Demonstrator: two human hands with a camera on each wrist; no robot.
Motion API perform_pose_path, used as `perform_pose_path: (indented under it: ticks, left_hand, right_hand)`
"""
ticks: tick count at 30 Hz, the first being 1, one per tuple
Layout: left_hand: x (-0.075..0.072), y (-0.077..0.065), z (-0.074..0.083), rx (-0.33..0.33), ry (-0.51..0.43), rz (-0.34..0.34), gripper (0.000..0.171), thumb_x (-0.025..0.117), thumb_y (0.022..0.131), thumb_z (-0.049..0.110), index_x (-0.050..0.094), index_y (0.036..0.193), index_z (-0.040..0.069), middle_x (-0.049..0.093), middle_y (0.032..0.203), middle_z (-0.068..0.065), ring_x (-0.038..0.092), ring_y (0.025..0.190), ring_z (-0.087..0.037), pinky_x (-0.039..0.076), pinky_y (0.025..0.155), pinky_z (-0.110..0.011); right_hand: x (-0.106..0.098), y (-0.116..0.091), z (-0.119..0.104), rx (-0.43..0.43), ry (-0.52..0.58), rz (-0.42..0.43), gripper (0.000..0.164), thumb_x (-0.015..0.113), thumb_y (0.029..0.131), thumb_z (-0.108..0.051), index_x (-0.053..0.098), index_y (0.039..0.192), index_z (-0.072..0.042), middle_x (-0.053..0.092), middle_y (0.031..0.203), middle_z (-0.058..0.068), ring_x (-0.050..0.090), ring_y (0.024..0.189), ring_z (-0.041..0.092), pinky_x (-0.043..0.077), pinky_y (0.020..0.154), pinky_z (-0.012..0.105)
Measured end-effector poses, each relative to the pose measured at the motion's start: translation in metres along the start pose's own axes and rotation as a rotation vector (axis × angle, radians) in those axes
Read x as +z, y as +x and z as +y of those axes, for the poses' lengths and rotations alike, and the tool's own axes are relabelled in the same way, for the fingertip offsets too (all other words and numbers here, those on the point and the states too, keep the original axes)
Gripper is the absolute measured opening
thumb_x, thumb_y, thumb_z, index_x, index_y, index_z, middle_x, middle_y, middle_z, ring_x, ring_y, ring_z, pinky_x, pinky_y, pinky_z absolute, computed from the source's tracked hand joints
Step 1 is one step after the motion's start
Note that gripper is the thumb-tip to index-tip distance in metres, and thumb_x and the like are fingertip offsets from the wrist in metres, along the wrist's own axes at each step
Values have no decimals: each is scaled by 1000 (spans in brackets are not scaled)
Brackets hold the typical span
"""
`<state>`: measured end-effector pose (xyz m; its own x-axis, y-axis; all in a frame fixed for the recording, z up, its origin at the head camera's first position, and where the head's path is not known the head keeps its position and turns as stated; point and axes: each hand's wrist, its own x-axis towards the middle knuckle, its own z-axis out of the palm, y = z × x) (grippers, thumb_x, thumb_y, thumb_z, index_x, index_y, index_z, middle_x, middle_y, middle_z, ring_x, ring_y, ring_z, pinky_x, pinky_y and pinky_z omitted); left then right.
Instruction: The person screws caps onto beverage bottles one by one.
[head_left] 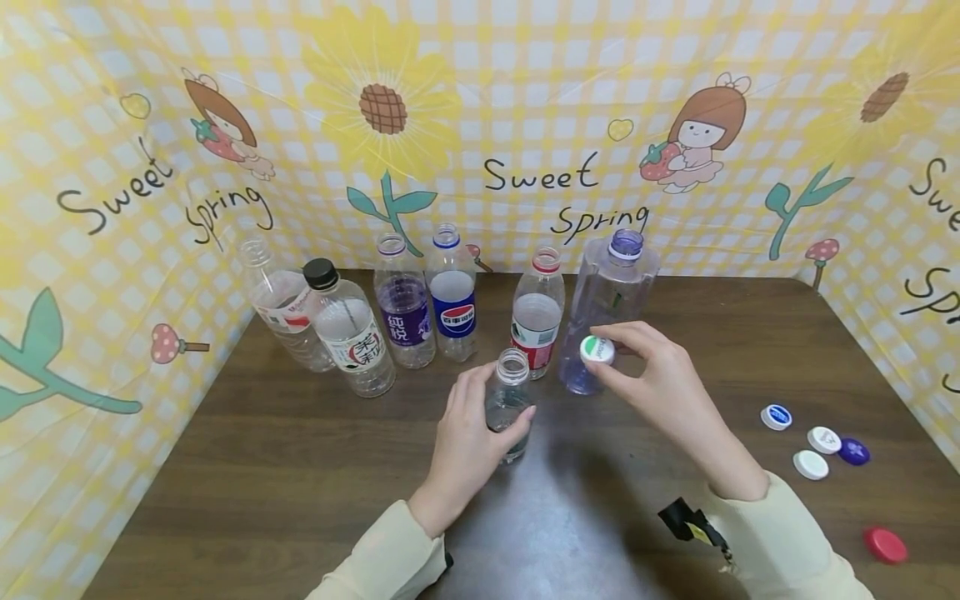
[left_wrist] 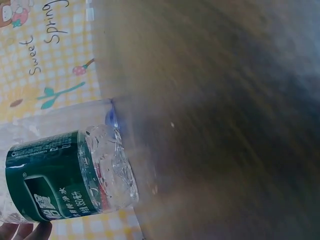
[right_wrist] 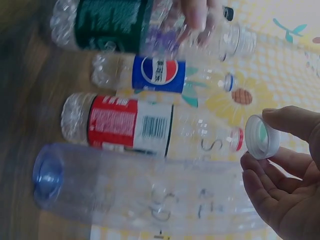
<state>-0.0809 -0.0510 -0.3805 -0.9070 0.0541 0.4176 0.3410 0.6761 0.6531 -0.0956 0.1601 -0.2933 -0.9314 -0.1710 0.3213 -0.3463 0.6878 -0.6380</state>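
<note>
My left hand [head_left: 467,433] grips a clear plastic bottle [head_left: 507,402] whose mouth is uncapped. The left wrist view shows that bottle's dark green label [left_wrist: 50,175], with fingertips at its edge. To the right, my right hand [head_left: 671,396] pinches a white bottle cap [head_left: 597,351] with a green mark on top, between thumb and fingers. The right wrist view has the cap [right_wrist: 262,136] with its hollow underside partly showing. The cap is apart from the held bottle, in front of a large pale purple bottle [head_left: 600,304].
Behind stand a red-labelled bottle [head_left: 537,312], a Pepsi bottle [head_left: 453,300], a purple-labelled bottle [head_left: 405,312], a black-capped bottle [head_left: 352,342] and a tilted-looking clear bottle [head_left: 288,304]. Several loose caps lie right, including a purple cap [head_left: 854,452] and a red cap [head_left: 886,545]. A patterned cloth [head_left: 525,100] encloses the table.
</note>
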Motion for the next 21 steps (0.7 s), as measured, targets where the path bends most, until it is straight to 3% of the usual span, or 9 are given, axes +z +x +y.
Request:
perform_pose_path:
  ticks: [6,13,21]
  left_hand:
    - [7,2,4,12,4,-25,64,75,80,36,48,131,8,55,124,-8,55,111,-22,53,89,-40]
    - [15,2,6,27,11,-49,64,76,80,34,48,131,8,55,122,-8,55,109,-21,54,87,-38]
    - [21,1,6,43,8,-58,64,75,81,35,47,131,7,55,122,-9,55,109,-21,54,88,-38]
  right_hand:
    - [8,4,-12,-37,16,-1,32,74,81,-8,68,112,-4,68,109,9,63,97,21,51,79,31]
    - [17,5,-21,-61,78,-48,33,73,82,-9,67,115,-4,67,111,9,64,99,23,55,84,42]
    - [27,7,-22,-69,89,-90,35,73,83,-10,66,117,-3,66,115,11,65,102,25,56,84,43]
